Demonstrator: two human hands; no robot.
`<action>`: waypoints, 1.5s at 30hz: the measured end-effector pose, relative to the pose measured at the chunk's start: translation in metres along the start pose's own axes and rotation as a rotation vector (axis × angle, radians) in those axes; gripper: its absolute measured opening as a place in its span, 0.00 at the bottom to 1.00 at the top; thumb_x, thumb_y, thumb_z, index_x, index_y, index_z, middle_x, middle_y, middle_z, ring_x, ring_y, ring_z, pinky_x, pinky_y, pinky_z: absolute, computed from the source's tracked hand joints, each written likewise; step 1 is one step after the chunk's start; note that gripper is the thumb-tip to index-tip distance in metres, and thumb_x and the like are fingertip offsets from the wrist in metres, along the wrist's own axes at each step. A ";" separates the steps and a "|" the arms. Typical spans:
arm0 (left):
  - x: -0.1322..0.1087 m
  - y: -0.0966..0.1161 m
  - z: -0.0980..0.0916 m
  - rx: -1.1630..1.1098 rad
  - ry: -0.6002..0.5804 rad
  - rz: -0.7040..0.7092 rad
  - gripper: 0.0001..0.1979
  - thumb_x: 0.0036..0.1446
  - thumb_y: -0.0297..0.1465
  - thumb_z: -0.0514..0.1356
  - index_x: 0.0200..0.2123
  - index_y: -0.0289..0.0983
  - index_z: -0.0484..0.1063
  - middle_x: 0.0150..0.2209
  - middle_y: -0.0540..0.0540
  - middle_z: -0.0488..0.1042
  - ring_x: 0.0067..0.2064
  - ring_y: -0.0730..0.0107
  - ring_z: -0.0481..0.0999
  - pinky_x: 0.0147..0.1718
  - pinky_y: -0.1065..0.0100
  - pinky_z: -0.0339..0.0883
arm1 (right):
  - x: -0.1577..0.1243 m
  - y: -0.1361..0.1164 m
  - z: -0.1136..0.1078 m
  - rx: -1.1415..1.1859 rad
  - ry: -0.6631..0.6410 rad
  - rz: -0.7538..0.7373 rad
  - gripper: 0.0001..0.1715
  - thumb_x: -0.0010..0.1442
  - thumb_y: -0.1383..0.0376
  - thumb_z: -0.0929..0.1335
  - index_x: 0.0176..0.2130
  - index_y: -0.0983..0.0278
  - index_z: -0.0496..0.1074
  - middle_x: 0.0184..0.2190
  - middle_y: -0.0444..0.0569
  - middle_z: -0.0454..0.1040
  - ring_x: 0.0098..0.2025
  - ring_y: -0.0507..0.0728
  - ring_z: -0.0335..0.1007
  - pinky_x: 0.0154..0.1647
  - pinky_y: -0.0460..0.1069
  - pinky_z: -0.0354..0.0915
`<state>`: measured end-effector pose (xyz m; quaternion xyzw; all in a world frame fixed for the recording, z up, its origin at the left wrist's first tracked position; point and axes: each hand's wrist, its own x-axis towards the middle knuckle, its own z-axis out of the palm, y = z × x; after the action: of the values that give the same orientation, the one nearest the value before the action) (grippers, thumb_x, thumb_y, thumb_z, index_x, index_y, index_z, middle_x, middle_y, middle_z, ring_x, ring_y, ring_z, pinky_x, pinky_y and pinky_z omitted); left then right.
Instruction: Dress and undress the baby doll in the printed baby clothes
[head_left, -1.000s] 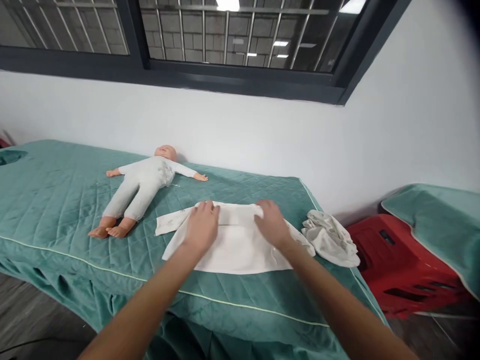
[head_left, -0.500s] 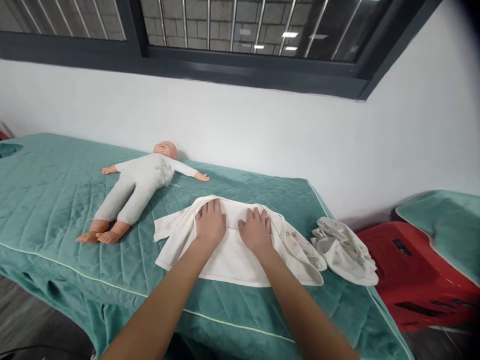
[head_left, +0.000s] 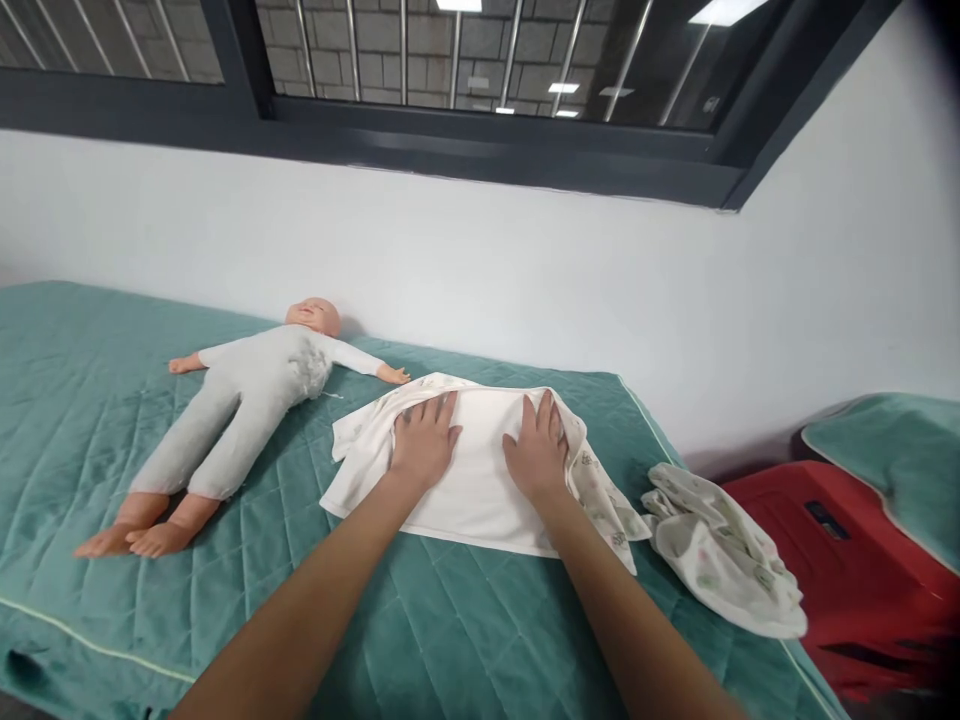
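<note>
A small white garment (head_left: 480, 480) lies spread on the green quilted cover (head_left: 450, 630), its patterned side showing at the edges and sleeves. My left hand (head_left: 426, 440) rests flat on its left part, fingers spread and pointing to the far edge. Flat on the right part lies my right hand (head_left: 538, 450), fingers apart, with the fingertips near a fold. Neither hand grips the cloth. To the left, a baby doll (head_left: 251, 385) in a pale body lies on its back, one arm stretched toward the garment.
At the right edge of the cover sits a crumpled patterned cloth (head_left: 720, 550). Beyond it stands a red plastic chair (head_left: 832, 560) with green fabric (head_left: 892, 455) over it. A white wall (head_left: 480, 270) and a dark window frame (head_left: 480, 150) are behind.
The garment's far edge has been pushed away and lies straighter, its middle more spread out. My hands have moved slightly farther apart. The camera view has shifted.
</note>
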<state>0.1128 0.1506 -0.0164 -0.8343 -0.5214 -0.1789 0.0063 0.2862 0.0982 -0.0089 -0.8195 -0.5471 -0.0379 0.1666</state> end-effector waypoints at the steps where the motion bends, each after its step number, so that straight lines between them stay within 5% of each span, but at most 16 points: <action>1: 0.003 0.000 0.002 -0.010 -0.005 -0.012 0.29 0.68 0.41 0.44 0.69 0.42 0.47 0.67 0.39 0.57 0.64 0.48 0.58 0.58 0.44 0.57 | 0.003 0.000 0.002 0.005 0.011 -0.001 0.36 0.61 0.64 0.59 0.66 0.65 0.51 0.73 0.54 0.32 0.72 0.66 0.33 0.64 0.65 0.51; 6: 0.020 0.002 0.010 -0.054 -0.015 -0.087 0.29 0.67 0.41 0.46 0.67 0.39 0.51 0.66 0.37 0.59 0.64 0.48 0.57 0.57 0.43 0.57 | 0.016 -0.002 0.010 0.008 0.027 -0.042 0.24 0.65 0.63 0.56 0.57 0.68 0.62 0.73 0.55 0.33 0.72 0.68 0.34 0.63 0.66 0.52; 15: 0.033 -0.004 0.017 -0.016 0.023 -0.058 0.27 0.67 0.40 0.44 0.66 0.39 0.54 0.65 0.37 0.60 0.65 0.49 0.58 0.59 0.46 0.55 | 0.023 0.017 0.014 0.015 -0.001 -0.144 0.34 0.61 0.76 0.56 0.65 0.67 0.56 0.73 0.56 0.30 0.73 0.63 0.31 0.68 0.56 0.46; 21: 0.039 -0.009 0.026 -0.046 -0.176 -0.084 0.29 0.67 0.43 0.40 0.66 0.39 0.56 0.68 0.40 0.58 0.67 0.47 0.55 0.62 0.42 0.50 | 0.032 0.014 0.027 0.025 -0.150 -0.044 0.35 0.69 0.54 0.52 0.69 0.68 0.51 0.72 0.59 0.39 0.72 0.67 0.38 0.68 0.60 0.45; 26: 0.040 -0.010 0.021 -0.074 -0.171 -0.074 0.28 0.67 0.43 0.42 0.66 0.39 0.57 0.67 0.40 0.60 0.66 0.46 0.57 0.62 0.41 0.51 | 0.031 0.010 0.023 -0.019 -0.143 -0.047 0.35 0.69 0.56 0.54 0.67 0.72 0.52 0.71 0.62 0.44 0.72 0.68 0.40 0.68 0.59 0.46; 30: 0.026 -0.004 0.008 -0.120 -0.128 0.010 0.23 0.67 0.38 0.45 0.62 0.40 0.63 0.65 0.42 0.64 0.67 0.55 0.58 0.63 0.47 0.53 | 0.017 0.004 0.007 0.004 0.007 -0.293 0.26 0.68 0.67 0.54 0.60 0.74 0.64 0.63 0.64 0.63 0.66 0.65 0.53 0.66 0.58 0.49; 33: 0.003 -0.006 -0.003 -0.221 -0.049 0.109 0.19 0.67 0.33 0.47 0.57 0.41 0.69 0.62 0.46 0.68 0.67 0.64 0.58 0.65 0.55 0.53 | 0.004 -0.007 -0.002 0.046 -0.044 -0.524 0.23 0.66 0.70 0.56 0.55 0.67 0.68 0.56 0.56 0.71 0.59 0.59 0.63 0.63 0.54 0.54; 36: -0.024 -0.027 -0.012 -0.401 0.190 0.131 0.18 0.66 0.30 0.47 0.53 0.41 0.71 0.58 0.46 0.72 0.64 0.67 0.63 0.64 0.60 0.56 | -0.005 -0.027 -0.001 0.164 -0.100 -0.703 0.23 0.64 0.71 0.58 0.55 0.63 0.68 0.56 0.52 0.71 0.59 0.57 0.64 0.61 0.51 0.57; 39: -0.047 -0.067 -0.019 -0.409 0.400 -0.098 0.17 0.64 0.29 0.49 0.52 0.39 0.71 0.55 0.43 0.73 0.59 0.63 0.68 0.61 0.59 0.60 | 0.000 -0.057 0.009 0.377 -0.130 -0.601 0.22 0.65 0.67 0.58 0.57 0.62 0.66 0.55 0.51 0.71 0.53 0.56 0.69 0.55 0.50 0.62; 42: -0.054 -0.106 -0.020 -0.358 0.384 -0.360 0.18 0.62 0.34 0.54 0.54 0.36 0.69 0.54 0.39 0.72 0.57 0.56 0.68 0.59 0.55 0.61 | 0.021 -0.088 0.020 0.515 -0.174 -0.350 0.24 0.66 0.62 0.59 0.60 0.61 0.62 0.47 0.48 0.76 0.44 0.54 0.73 0.47 0.48 0.65; 45: -0.051 -0.127 -0.021 -0.351 0.278 -0.439 0.22 0.61 0.40 0.57 0.56 0.37 0.69 0.52 0.39 0.70 0.54 0.54 0.69 0.57 0.55 0.62 | 0.042 -0.111 0.033 0.516 -0.218 -0.223 0.26 0.65 0.60 0.59 0.61 0.59 0.61 0.40 0.46 0.78 0.42 0.56 0.73 0.43 0.49 0.64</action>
<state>-0.0242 0.1599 -0.0350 -0.6577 -0.6444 -0.3756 -0.1056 0.1979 0.1842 -0.0035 -0.6842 -0.6397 0.1727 0.3047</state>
